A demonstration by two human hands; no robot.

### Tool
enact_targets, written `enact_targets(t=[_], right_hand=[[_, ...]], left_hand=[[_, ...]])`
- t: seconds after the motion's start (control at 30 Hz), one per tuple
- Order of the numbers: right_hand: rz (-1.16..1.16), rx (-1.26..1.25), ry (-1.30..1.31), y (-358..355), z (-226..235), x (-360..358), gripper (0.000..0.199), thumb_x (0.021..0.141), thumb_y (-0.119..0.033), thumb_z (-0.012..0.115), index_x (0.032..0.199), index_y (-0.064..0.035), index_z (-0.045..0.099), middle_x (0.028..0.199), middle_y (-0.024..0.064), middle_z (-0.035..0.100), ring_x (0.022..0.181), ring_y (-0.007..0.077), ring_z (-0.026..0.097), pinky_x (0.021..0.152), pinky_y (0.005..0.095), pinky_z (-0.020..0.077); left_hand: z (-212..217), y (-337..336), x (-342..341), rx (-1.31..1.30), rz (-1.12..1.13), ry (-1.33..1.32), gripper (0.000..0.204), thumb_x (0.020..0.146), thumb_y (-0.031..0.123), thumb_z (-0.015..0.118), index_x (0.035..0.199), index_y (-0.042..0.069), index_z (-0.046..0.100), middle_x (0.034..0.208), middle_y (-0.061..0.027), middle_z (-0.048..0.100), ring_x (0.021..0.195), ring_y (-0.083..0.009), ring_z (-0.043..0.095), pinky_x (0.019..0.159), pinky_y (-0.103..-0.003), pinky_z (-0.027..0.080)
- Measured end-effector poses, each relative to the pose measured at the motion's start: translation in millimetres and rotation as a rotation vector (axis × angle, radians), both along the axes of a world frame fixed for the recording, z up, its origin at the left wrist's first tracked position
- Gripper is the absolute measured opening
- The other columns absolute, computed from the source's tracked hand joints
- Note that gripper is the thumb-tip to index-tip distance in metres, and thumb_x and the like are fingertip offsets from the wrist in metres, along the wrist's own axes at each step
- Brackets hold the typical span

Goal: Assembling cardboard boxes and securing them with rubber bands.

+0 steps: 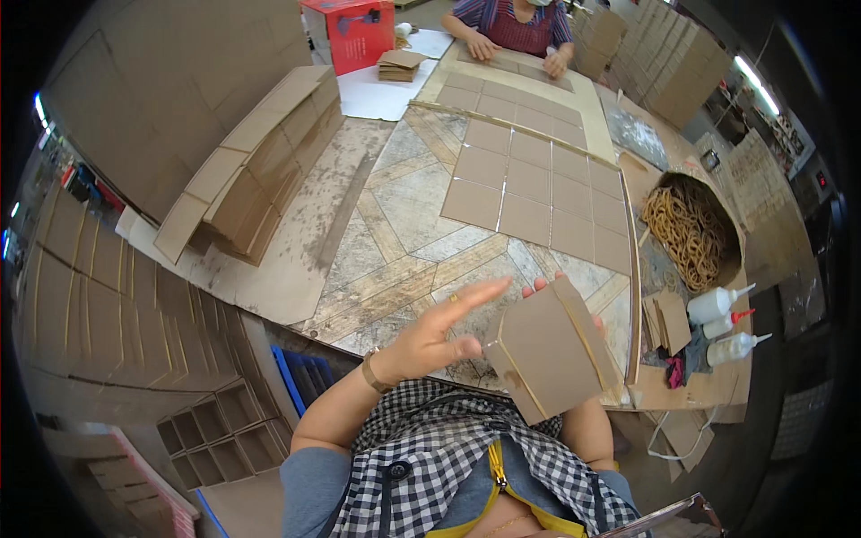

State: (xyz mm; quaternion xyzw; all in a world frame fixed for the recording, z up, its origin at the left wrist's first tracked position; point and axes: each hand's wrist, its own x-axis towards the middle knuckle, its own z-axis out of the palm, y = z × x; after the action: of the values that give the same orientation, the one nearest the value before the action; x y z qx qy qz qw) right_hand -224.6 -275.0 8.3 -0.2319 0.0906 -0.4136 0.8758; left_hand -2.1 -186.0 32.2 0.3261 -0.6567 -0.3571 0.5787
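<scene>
Holding noted, head view (only view avail.): R hand (pixel 540 284) grasps a banded cdbd bundle (pixel 549 354) from behind, fingertips showing at its far edge; rest of grip hidden. Bundle is tilted, raised at the near edge of the work table (pixel 395 224), in front of the checked apron (pixel 404 453). L hand (pixel 435 332) is released, fingers extended, thumb just beside bundle's L corner; contact can't be confirmed.

Rec. for step: keep R support behind bundle's middle, square edges w/ L palm, seat each band (pixel 585 327) flat & straight. Judged risk: over-tight band may crease card edges.

Surroundings: panel grid (pixel 525 184) lies on table beyond hands, limiting set-down there. R side: box of loose bands (pixel 686 233), small card stack (pixel 665 323), squeeze bottles (pixel 708 307) near table edge; could be knocked by R elbow. L side: long card stack (pixel 256 175), approx. arm's-side obstruction; blue crate (pixel 309 381) below. Far end: co-worker's hands (pixel 482 47) on table, well apart.
</scene>
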Motion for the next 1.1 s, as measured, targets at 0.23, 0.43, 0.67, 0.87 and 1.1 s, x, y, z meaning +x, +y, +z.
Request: enact_targets(t=[0.23,0.43,0.67,0.87,1.1], right_hand=[[-0.01,-0.071,0.1,26,-4,22,0.07,0.089,-0.045,0.057,0.145,-0.0125,0.029,0.139,0.0149,0.043,0.132,0.0327,0.037,0.109,0.0476,0.035],[-0.01,-0.128,0.229,32,-19,33,0.065,0.093,-0.043,0.052,0.145,-0.0108,0.029,0.137,0.0159,0.045,0.129,0.0325,0.04,0.107,0.0474,0.0366],[0.24,-0.009,0.107,-3,-39,50,0.076,0.078,-0.031,0.056,0.146,-0.007,0.029,0.142,0.0191,0.041,0.128,0.0343,0.043,0.106,0.0472,0.0371],[0.227,-0.082,0.278,24,0,118,0.075,0.078,-0.024,0.05,0.146,-0.0014,0.026,0.141,0.0212,0.041,0.126,0.0354,0.045,0.106,0.0457,0.0379],[0.197,-1.521,0.091,170,9,213,0.069,0.073,-0.012,0.056,0.136,0.0094,0.038,0.14,0.0264,0.041,0.129,0.0396,0.041,0.11,0.0458,0.0291]], left_hand=[[-15,31,-26,-0.112,0.16,0.013,0.053,0.081,0.027,0.071,0.124,0.0,0.058,0.13,-0.0186,0.056,0.124,-0.0325,0.051,0.101,-0.039,0.042],[-17,50,-27,-0.115,0.425,-0.026,0.043,0.082,0.017,0.071,0.121,0.0,0.061,0.12,-0.0182,0.062,0.111,-0.0303,0.061,0.092,-0.036,0.05],[-31,91,4,-0.167,0.809,-0.38,0.039,0.08,0.011,0.071,0.114,-0.003,0.061,0.118,-0.02,0.062,0.105,-0.031,0.063,0.089,-0.036,0.052],[-49,177,28,-0.148,1.104,-0.705,0.037,0.083,0.017,0.067,0.112,-0.004,0.06,0.124,-0.0222,0.057,0.112,-0.0369,0.058,0.094,-0.045,0.048],[14,312,7,0.312,1.442,0.225,0.075,0.091,0.031,0.06,0.147,0.005,0.017,0.129,-0.019,0.049,0.113,-0.0243,0.055,0.084,-0.032,0.05]])
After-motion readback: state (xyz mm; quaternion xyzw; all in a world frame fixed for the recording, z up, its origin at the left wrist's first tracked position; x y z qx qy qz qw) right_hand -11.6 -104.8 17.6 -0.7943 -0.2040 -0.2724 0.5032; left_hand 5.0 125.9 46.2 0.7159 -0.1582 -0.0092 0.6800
